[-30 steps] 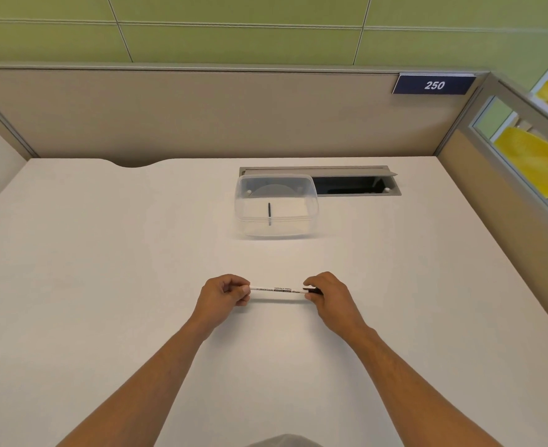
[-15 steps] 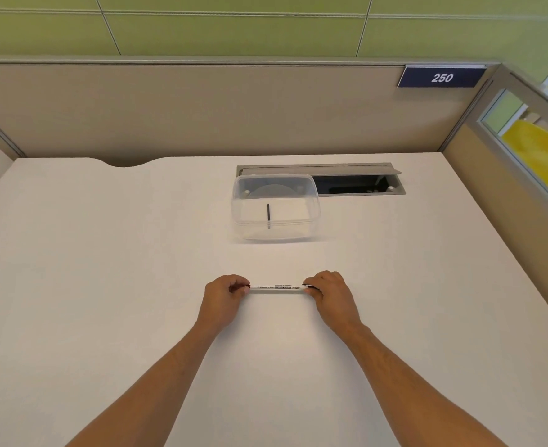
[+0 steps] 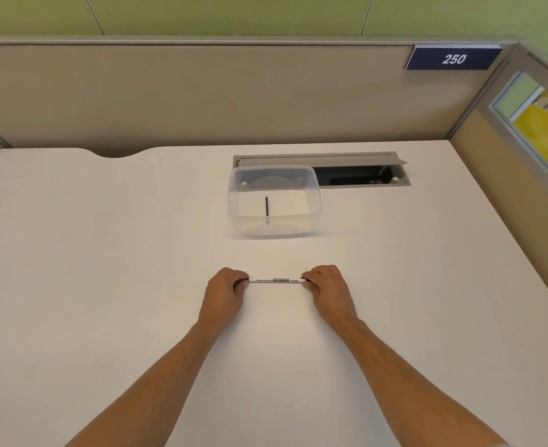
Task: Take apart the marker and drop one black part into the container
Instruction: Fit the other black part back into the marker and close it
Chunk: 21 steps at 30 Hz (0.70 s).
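A white marker [image 3: 275, 281] with black print lies level just above the white desk, held at both ends. My left hand [image 3: 224, 290] is closed over its left end, and my right hand [image 3: 327, 287] over its right end, where a sliver of black shows at the fingertips. Both ends are hidden inside the fists. Beyond the hands stands a clear plastic container [image 3: 274, 201] with one thin black stick [image 3: 267, 210] lying inside it.
Behind the container an open grey cable hatch [image 3: 359, 175] is sunk into the desk. Beige partition walls close the back and right sides, with a blue "250" sign [image 3: 453, 59]. A curved notch [image 3: 114, 153] cuts the desk's back edge.
The hands have stayed on the marker and it has not come apart. The black end visible at my right fingers a second ago is now almost covered. The head camera tilted slightly.
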Each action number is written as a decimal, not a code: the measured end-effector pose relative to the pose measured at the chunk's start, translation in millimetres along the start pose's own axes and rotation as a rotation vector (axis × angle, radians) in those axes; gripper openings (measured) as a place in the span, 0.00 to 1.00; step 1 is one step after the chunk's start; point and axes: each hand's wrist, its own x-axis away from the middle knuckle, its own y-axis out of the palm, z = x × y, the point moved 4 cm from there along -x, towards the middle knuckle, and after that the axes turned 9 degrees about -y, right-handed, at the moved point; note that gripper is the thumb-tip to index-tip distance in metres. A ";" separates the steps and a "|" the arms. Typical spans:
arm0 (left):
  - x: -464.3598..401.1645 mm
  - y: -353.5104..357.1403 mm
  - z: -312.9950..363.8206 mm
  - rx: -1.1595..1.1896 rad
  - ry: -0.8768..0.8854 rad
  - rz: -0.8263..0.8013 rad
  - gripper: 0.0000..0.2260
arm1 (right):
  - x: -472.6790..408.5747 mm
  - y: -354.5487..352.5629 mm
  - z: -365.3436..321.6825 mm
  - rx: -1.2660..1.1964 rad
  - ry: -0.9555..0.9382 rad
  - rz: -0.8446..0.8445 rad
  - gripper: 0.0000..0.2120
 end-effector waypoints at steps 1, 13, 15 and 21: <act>1.2 -0.1 0.7 0.002 0.006 0.008 0.06 | -0.1 0.1 -0.2 0.004 -0.008 -0.003 0.06; 17.5 -4.6 -0.3 0.026 -0.002 -0.013 0.10 | 20.4 -7.7 -5.9 0.061 0.000 0.078 0.15; 23.7 -4.8 -2.1 0.008 0.011 0.017 0.11 | 28.1 -8.7 -6.9 0.119 0.009 0.095 0.16; 51.4 -5.9 -4.6 -0.210 0.092 0.177 0.16 | 48.3 0.9 -11.6 0.247 0.050 0.019 0.27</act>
